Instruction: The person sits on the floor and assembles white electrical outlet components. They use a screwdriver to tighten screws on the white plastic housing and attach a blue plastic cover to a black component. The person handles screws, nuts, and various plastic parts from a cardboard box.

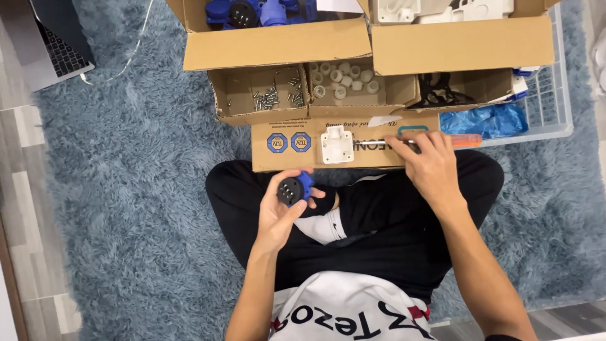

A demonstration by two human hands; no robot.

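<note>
Socket (295, 189) held above shaggy blue rug (139, 189).

Open brown cardboard boxes (278, 44) crowd the blue rug; a flat brown cardboard panel (265, 158) bears two round blue labels (289, 143). A grey laptop (44, 44) sits top left, screen unseen.

Seated cross-legged, both forearms bare and reaching away from the body. Left hand (282, 205) raised over the left knee, palm up, fingers curled in a closed grip. Right arm stretched farther out and to the right; right hand (430, 163) palm down, knuckles up, fingers bent, fingertips pinched together at the far edge.
</note>
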